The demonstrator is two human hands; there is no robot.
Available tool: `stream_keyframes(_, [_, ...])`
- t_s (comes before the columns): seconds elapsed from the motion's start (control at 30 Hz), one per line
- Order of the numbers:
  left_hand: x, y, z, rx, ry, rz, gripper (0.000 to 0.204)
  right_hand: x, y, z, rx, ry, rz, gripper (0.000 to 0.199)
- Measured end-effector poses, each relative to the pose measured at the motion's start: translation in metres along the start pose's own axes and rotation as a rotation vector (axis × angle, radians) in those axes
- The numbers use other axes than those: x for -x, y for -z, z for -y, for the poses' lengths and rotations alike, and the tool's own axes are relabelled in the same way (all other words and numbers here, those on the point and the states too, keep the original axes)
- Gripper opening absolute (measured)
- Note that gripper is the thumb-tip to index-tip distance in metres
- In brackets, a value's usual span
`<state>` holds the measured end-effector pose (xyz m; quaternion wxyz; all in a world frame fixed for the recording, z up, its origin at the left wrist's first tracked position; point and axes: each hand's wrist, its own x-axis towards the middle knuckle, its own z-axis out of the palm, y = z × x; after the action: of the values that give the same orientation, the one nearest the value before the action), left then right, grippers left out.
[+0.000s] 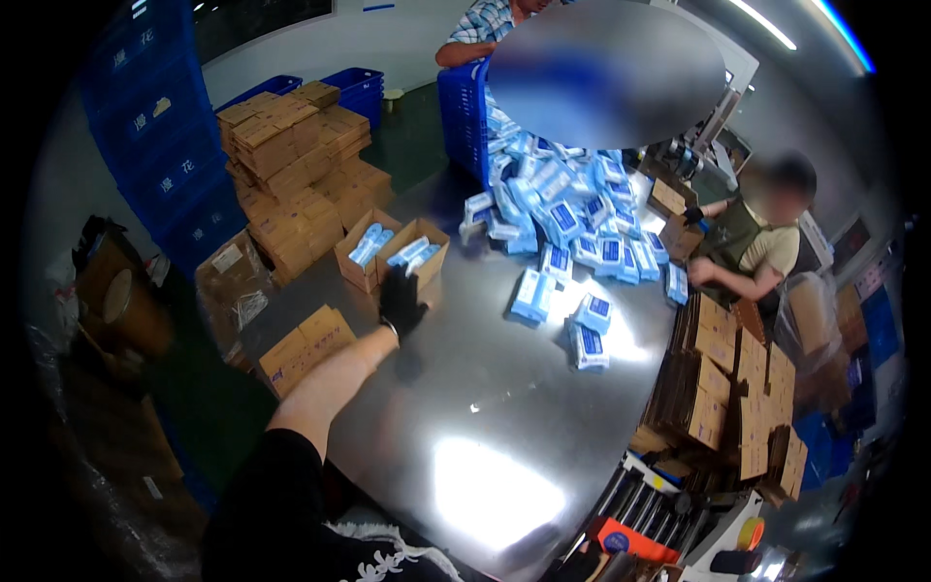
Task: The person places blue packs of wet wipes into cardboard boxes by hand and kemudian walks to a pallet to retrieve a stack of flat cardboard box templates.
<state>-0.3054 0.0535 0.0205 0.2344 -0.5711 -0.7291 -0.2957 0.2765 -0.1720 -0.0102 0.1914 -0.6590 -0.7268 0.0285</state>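
Note:
My left hand (401, 303), in a black glove, reaches across the metal table to the near side of an open cardboard carton (433, 270). Its fingers are stretched toward the carton's front wall, and the thumb stands apart on the right. Inside this carton lie blue-and-white soft packets (415, 254), partly hidden by the fingertips. Against its left side stands a second open carton (359, 274), which also holds packets (370, 243). A folded flat carton (306, 349) lies nearer, left of my forearm. My right hand does not show.
A heap of blue-and-white packets (565, 221) spreads from a blue crate (464, 126) held by a person at the far side. Another person (766, 242) handles cartons at the right. Flattened cartons (713, 388) and stacked cartons (281, 145) flank the table (465, 436).

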Motion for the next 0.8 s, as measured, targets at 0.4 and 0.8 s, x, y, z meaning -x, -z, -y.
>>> stream_keyframes(0.4, [0.005, 0.04, 0.004, 1.093, -0.005, 0.725, 0.032, -0.078, -0.112, 0.22, -0.612, -0.012, 0.167, 0.047])
stream_keyframes(0.8, [0.167, 0.114, -0.033, 0.743, -0.183, 0.911, 0.05, -0.047, -0.106, 0.258, -0.153, -0.143, 0.153, 0.022])
